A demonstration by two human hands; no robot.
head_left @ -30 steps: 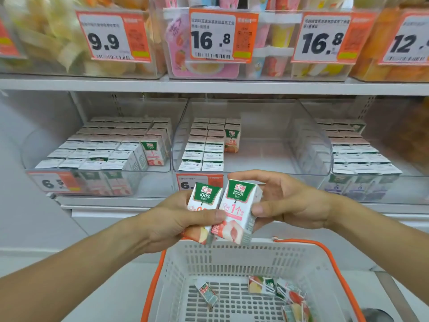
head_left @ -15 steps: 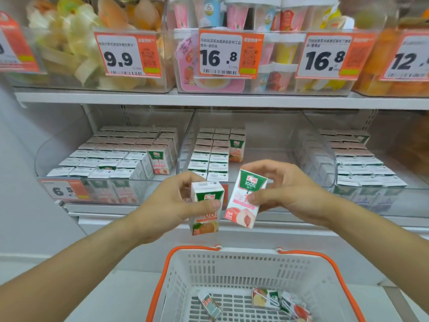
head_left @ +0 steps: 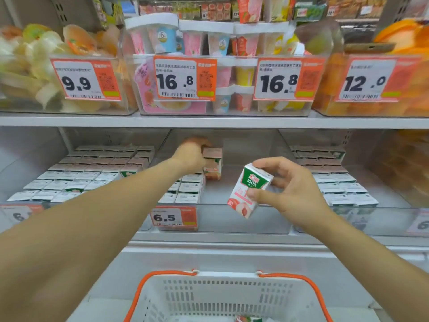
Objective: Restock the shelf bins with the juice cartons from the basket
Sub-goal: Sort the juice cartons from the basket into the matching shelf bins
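Your left hand [head_left: 191,155] is reaching deep into the middle bin [head_left: 232,219], fingers closed around 1 carton [head_left: 212,163] at the back row. Your right hand [head_left: 287,191] is pinching a tilted 2nd carton [head_left: 249,190] before that bin, above the basket [head_left: 209,296].

1 head-worn wide-angle view faces the shelf [head_left: 209,122] close up, tilted slightly down over the basket [head_left: 222,296].
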